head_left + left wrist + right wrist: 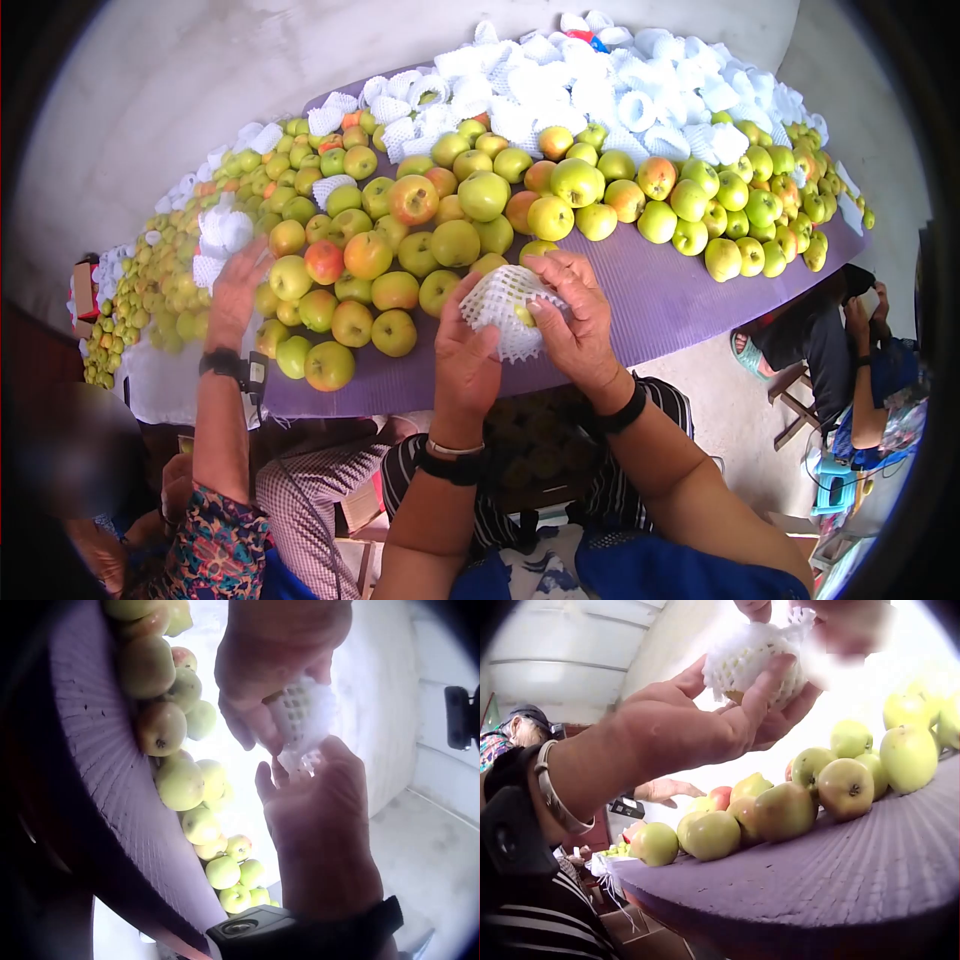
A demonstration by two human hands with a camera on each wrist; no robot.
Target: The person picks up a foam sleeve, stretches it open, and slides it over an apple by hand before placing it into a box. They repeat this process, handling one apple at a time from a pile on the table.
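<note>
**Apple (524,315) in a foam net (495,290), held up by the table's (655,295) front edge**

So the left hand (466,362) is wrapped around the netted apple, thumb pressed across the mesh, and the right hand (578,322) grips it from the other side, fingers and thumb on the net. The apple sits between the two, mostly covered, with a bit of green showing near the right thumb.

Room-wise: the front edge runs just below the hands and curves away to both sides. Right of the right hand there's a nice bare stretch of purple top. Left of the left hand it's tighter, apples (395,292) crowd close and only a strip by the edge is bare. Past the fingertips it's apples too, and behind those a big net heap (590,90). Well off to the left, another person's hand (238,285) reaches over the fruit.

Textures: the net is white, soft-looking foam with rows of little holes and a jagged rim. The heap's nets are stubby tubes, some showing round mouths. Loose apples are smooth and roundish, yellow-green, some blushed red. The tabletop has fine ribs all over.
</note>
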